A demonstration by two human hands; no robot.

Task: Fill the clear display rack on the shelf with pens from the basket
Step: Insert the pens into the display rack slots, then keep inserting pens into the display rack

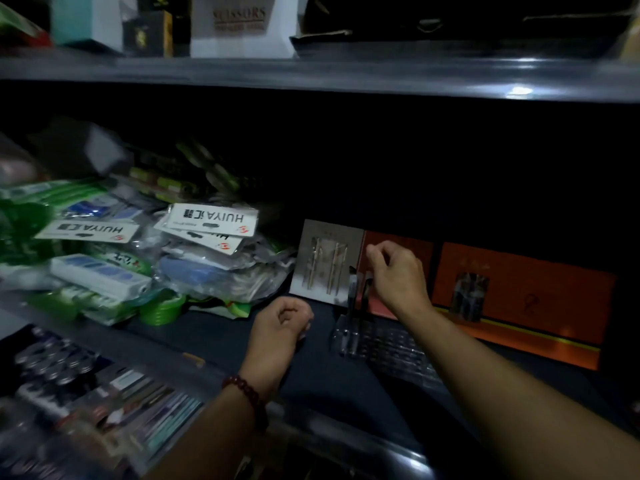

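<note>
The clear display rack (388, 344) lies on the dark shelf (318, 372), right of centre. Two dark pens stand upright in its left end: one pen (352, 296) and a second pen (366, 292) just to its right. My right hand (398, 271) hovers over them with its fingers loosely curled and the thumb close to the second pen's top; I see no grip on it. My left hand (280, 320) hangs over the shelf left of the rack, loosely curled with nothing in it. No basket is in view.
A grey card of pens (322, 261) and orange boxes (519, 296) stand behind the rack. Bagged stationery packs (207, 244) and a green tape roll (162, 310) crowd the shelf's left. Another shelf edge (311, 74) runs overhead, and goods (69, 393) fill the lower left.
</note>
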